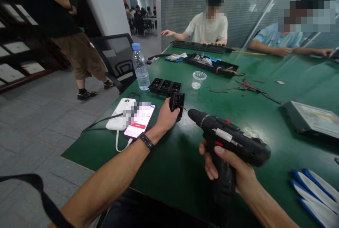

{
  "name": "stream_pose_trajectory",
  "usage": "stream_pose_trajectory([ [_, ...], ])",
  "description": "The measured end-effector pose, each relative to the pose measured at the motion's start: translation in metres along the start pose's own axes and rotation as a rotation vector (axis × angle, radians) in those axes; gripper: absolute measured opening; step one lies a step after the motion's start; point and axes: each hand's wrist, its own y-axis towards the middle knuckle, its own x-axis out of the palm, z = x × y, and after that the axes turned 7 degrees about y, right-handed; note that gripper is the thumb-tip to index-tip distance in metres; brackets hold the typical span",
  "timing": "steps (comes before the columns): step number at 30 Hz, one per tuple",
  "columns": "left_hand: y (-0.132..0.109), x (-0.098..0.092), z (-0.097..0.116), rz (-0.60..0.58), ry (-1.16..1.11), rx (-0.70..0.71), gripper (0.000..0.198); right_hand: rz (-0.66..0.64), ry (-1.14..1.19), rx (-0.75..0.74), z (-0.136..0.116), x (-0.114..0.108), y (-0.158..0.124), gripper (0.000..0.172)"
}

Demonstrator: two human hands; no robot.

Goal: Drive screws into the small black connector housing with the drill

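Observation:
My right hand (230,161) is wrapped round the grip of a black cordless drill (235,139), which points left and away from me. Its thin bit reaches to a small black plastic box (178,100) with brassy parts inside; whether the tip touches a screw is too small to tell. My left hand (168,115) grips that box, tilted with its open side toward the drill. Just behind it a black tray with several compartments (165,86) lies on the table, also with brassy bits in it.
On the green table (169,171) stand a water bottle (141,69) and a clear plastic cup (198,80). A phone (140,120) and white power bank (122,113) lie left, gloves (317,196) and a metal-cased unit (312,120) right. Two people sit across; another stands at left.

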Motion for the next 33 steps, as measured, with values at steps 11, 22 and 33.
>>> stream_pose_trajectory([
  [11, -0.002, -0.001, 0.000, -0.010, 0.010, -0.006, 0.042, 0.097, 0.078, 0.046, -0.002, 0.003, -0.001, 0.023],
  [22, -0.002, -0.004, 0.002, -0.009, 0.021, -0.022, 0.042, 0.074, 0.152, 0.048, 0.001, 0.000, 0.002, 0.035],
  [33, 0.000, -0.005, 0.004, -0.018, -0.004, -0.023, 0.039, 0.019, 0.221, 0.042, 0.016, -0.006, 0.008, 0.043],
])
